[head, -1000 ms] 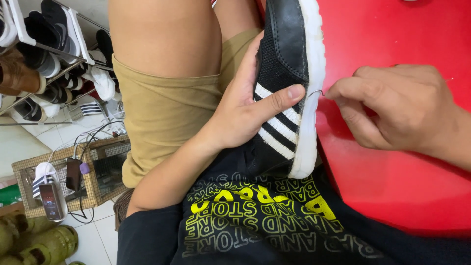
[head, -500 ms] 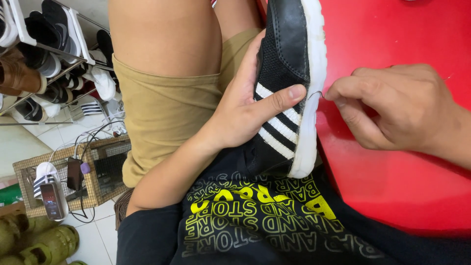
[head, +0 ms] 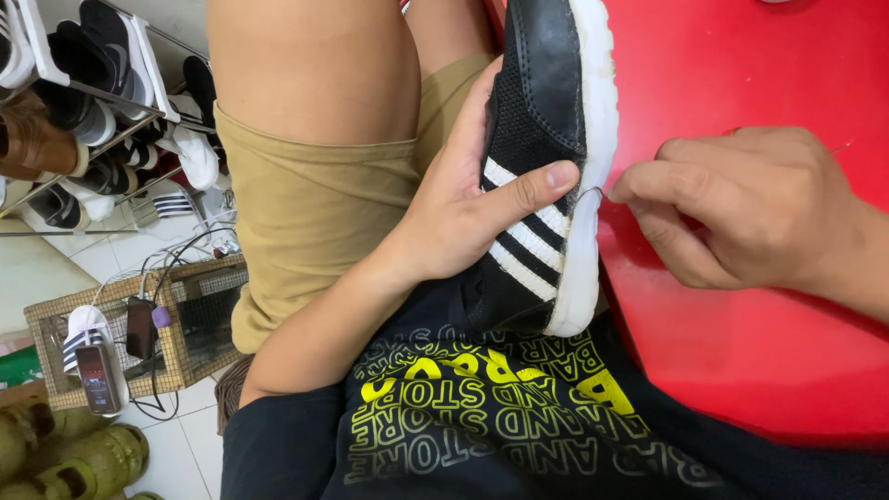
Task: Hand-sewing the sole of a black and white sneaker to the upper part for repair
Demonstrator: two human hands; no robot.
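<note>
My left hand [head: 463, 208] grips a black sneaker [head: 542, 120] with three white stripes and a white sole, thumb pressed across the stripes, holding it on its side against my lap. My right hand [head: 741, 208] rests over a red table [head: 741, 352], fingertips pinched on a thin needle [head: 593, 192] at the sneaker's white sole edge. The needle's tip touches the seam between sole and upper. A fine thread is barely visible near my right wrist.
My legs in tan shorts [head: 315, 213] and a black shirt with yellow print [head: 482, 417] fill the lower middle. At left stand a shoe rack [head: 93, 111] with several shoes and a wicker basket [head: 120, 333] holding a phone and cables on the tiled floor.
My right hand has shifted slightly left toward the sole edge. The left hand and sneaker have stayed put.
</note>
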